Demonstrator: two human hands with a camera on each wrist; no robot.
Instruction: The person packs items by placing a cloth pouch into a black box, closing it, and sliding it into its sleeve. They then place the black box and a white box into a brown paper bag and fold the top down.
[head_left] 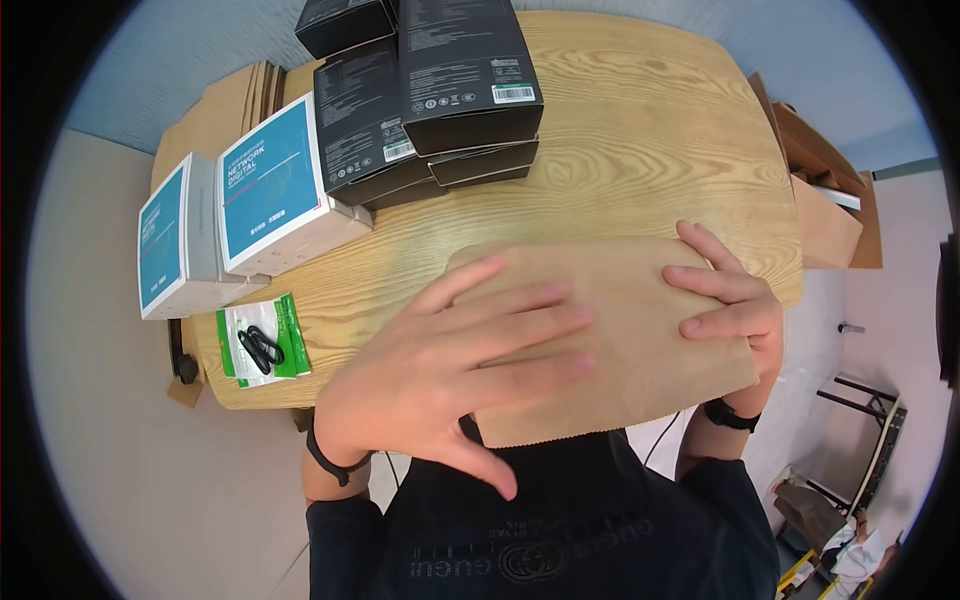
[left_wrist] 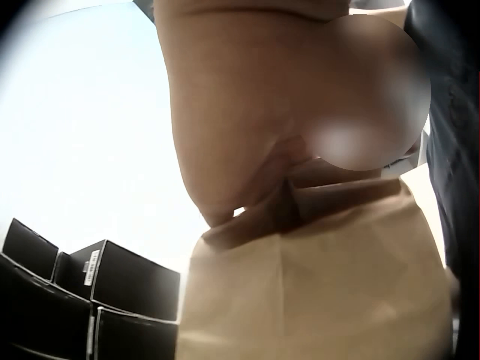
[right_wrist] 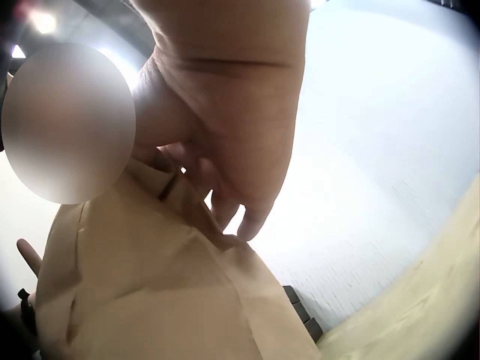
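Observation:
A brown paper bag [head_left: 640, 370] stands in front of the person, its top folded over and its serrated edge toward the body. My left hand [head_left: 430, 355] lies across the left part of that top, fingers spread and straight, thumb pointing out past the near edge. At the right edge my right hand [head_left: 740, 305] grips the bag, with fingers bent over its upper face and the thumb hidden. The left wrist view has the tall front of the bag [left_wrist: 315, 292] below the hand. Creases run down the bag [right_wrist: 165, 277] in the right wrist view.
Black boxes [head_left: 470, 70] are stacked at the back of the wooden table [head_left: 640, 130]. Two white-and-blue boxes [head_left: 275, 185] stand at the left, before flat cardboard [head_left: 225, 110]. A black cable [head_left: 262, 348] lies on a green-and-white packet [head_left: 290, 330]. An opened carton [head_left: 830, 215] is beyond the right edge.

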